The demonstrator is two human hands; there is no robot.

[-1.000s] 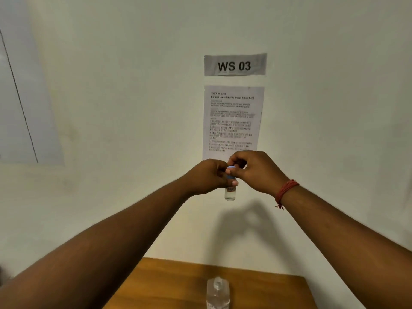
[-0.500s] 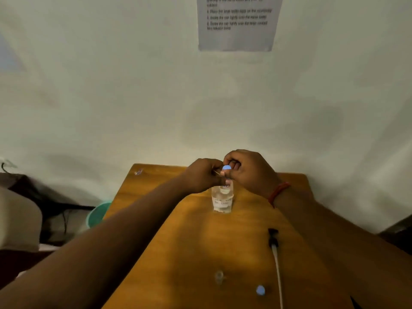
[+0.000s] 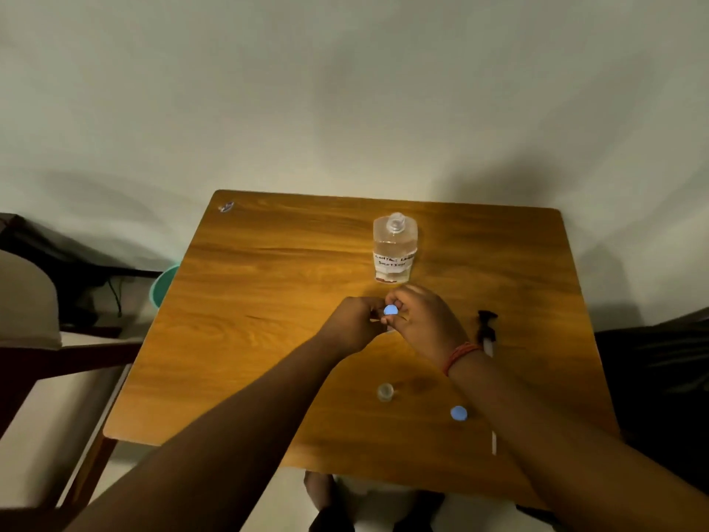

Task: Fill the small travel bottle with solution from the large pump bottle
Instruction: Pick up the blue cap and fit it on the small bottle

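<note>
Clearances on wooden table [image 3: 268,301], head view.
Left half of the table open, far to near edge. Large bottle [image 3: 394,249] upright at far centre, pump off, just beyond both hands [image 3: 387,320]. Pump head with tube [image 3: 487,332] lies along the right side, partly under the right forearm. Nearer centre: small open bottle [image 3: 385,392] and blue cap [image 3: 458,413] (apart; bare wood between them).
</note>
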